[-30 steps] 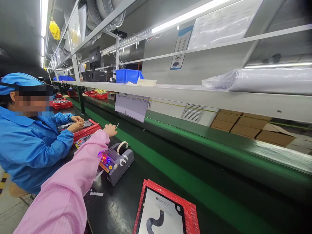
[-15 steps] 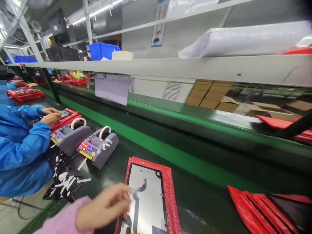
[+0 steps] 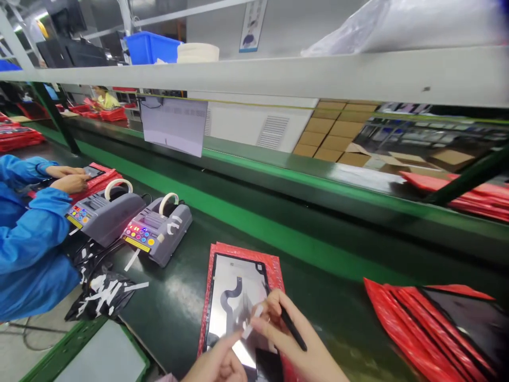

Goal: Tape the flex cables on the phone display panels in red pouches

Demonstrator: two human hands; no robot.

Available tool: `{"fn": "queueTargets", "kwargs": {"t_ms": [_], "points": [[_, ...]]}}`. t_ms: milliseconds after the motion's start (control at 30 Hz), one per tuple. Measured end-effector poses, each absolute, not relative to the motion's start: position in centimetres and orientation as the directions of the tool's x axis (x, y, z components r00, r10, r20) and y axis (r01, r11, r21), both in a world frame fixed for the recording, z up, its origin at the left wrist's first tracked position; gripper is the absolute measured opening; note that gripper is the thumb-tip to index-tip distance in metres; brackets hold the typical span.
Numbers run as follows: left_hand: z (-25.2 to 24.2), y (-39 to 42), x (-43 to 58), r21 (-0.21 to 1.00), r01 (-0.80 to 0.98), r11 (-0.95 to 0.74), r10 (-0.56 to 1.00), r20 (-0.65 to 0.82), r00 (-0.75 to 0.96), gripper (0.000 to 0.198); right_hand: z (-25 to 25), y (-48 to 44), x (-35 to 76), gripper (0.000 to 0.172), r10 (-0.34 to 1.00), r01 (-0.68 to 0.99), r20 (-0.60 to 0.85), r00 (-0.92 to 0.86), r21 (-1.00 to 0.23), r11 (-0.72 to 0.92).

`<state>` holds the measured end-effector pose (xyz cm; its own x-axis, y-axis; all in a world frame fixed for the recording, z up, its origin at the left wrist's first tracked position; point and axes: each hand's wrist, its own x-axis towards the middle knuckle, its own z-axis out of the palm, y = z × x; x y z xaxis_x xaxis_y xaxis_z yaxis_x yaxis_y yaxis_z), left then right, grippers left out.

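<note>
Your hands meet over the panel (image 3: 234, 297) on the desk (image 3: 178, 302).
Left of it stand two tape dispensers (image 3: 159, 231); your left hand (image 3: 218, 366) is half cropped, its grip unclear; your right hand (image 3: 298, 353) pinches a tape strip (image 3: 250, 324) and a black pen (image 3: 292, 331).

At nine o'clock, grey plastic tape dispenser with coloured buttons (image 3: 159, 231) on dark green work belt (image 3: 178, 302); second grey dispenser (image 3: 104, 212) just beside it, farther toward nine, each topped with a white tape roll. At eight o'clock, crumpled black plastic bag (image 3: 101, 294) stuck over with white tape scraps. Far out at nine, co-worker's blue sleeve (image 3: 32, 249), co-worker's hands (image 3: 71, 183) resting on flat red pack (image 3: 104, 178). At four o'clock, heap of red bubble-wrap bags (image 3: 429, 329). Across twelve o'clock, long pale grey shelf (image 3: 318, 77), carrying blue plastic bin (image 3: 149, 48) at eleven, cream round stack (image 3: 198, 52) just beside it, clear plastic-wrapped bundle (image 3: 397, 26) at one. Under the shelf, hanging white sheet (image 3: 173, 124) at ten, brown cardboard boxes (image 3: 330, 138) at two.
</note>
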<state>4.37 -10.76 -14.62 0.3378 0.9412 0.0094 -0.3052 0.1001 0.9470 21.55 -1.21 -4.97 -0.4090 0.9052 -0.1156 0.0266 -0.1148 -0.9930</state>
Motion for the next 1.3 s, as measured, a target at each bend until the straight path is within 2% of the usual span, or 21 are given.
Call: {"fn": "queueTargets", "kwargs": {"t_ms": [67,133,200,267,367,500,667,800,867,1000,1067,1100,1167,1233,1300], "points": [[-14.6,-10.6,3.4,0.986,-0.164,-0.006,0.956,0.053,0.289,0.057,-5.3,0.5,21.2,0.049,0.899,0.122,-0.090,-0.428,-0.992,-0.041],[-14.2,-10.3,2.1,0.984,0.071,-0.163,0.968,0.145,0.203,0.036,-6.2,1.9,20.5,0.050,0.879,0.225,-0.110,-0.464,-0.974,-0.003],[-13.4,-9.9,0.9,0.898,0.313,-0.308,0.950,0.275,0.148,0.029,-7.4,2.7,19.5,0.048,0.846,0.316,-0.165,-0.507,-0.949,0.004],[-12.4,-9.4,-0.1,0.769,0.499,-0.400,0.915,0.363,0.175,0.032,-8.6,2.9,18.7,0.043,0.830,0.375,-0.193,-0.523,-0.927,0.021],[-11.3,-8.5,-0.7,0.610,0.662,-0.435,0.897,0.357,0.261,0.035,-9.6,3.0,18.1,0.037,0.826,0.425,-0.207,-0.525,-0.904,0.044],[-11.4,-7.7,-0.5,0.496,0.759,-0.422,0.896,0.356,0.265,0.033,-10.1,3.3,17.9,0.034,0.823,0.461,-0.214,-0.526,-0.885,0.064],[-12.2,-7.3,-0.3,0.444,0.792,-0.419,0.884,0.400,0.243,0.028,-10.6,3.5,17.6,0.034,0.845,0.471,-0.192,-0.499,-0.879,0.079],[-12.1,-7.3,-0.3,0.402,0.810,-0.428,0.870,0.425,0.249,0.028,-11.3,4.0,16.8,0.042,0.890,0.474,-0.148,-0.431,-0.877,0.084],[-12.0,-7.3,-0.3,0.386,0.820,-0.422,0.871,0.425,0.248,0.030,-11.5,4.8,16.4,0.043,0.926,0.501,-0.091,-0.366,-0.858,0.114],[-12.3,-7.6,-0.5,0.333,0.838,-0.432,0.859,0.436,0.269,0.040,-10.8,6.2,17.8,0.030,0.983,0.599,0.067,-0.173,-0.785,0.159],[-12.3,-7.7,-0.5,0.303,0.841,-0.448,0.838,0.471,0.276,0.044,-10.0,6.1,20.7,0.029,0.987,0.623,0.122,-0.105,-0.765,0.161],[-12.2,-7.6,-0.4,0.315,0.830,-0.460,0.830,0.484,0.276,0.043,-9.6,5.6,22.8,0.031,0.984,0.632,0.164,-0.076,-0.755,0.175],[-11.4,-7.0,0.4,0.457,0.744,-0.488,0.848,0.449,0.280,0.037,-8.9,3.6,28.2,0.033,0.964,0.660,0.265,0.000,-0.724,0.199],[-9.5,-6.2,2.2,0.681,0.531,-0.504,0.860,0.344,0.376,0.032,-8.4,0.4,34.5,0.033,0.917,0.712,0.386,0.098,-0.671,0.206],[-7.0,-5.5,5.1,0.861,0.281,-0.424,0.795,0.206,0.570,0.032,-8.1,-3.5,41.0,0.033,0.821,0.787,0.547,0.162,-0.574,0.227]]}}
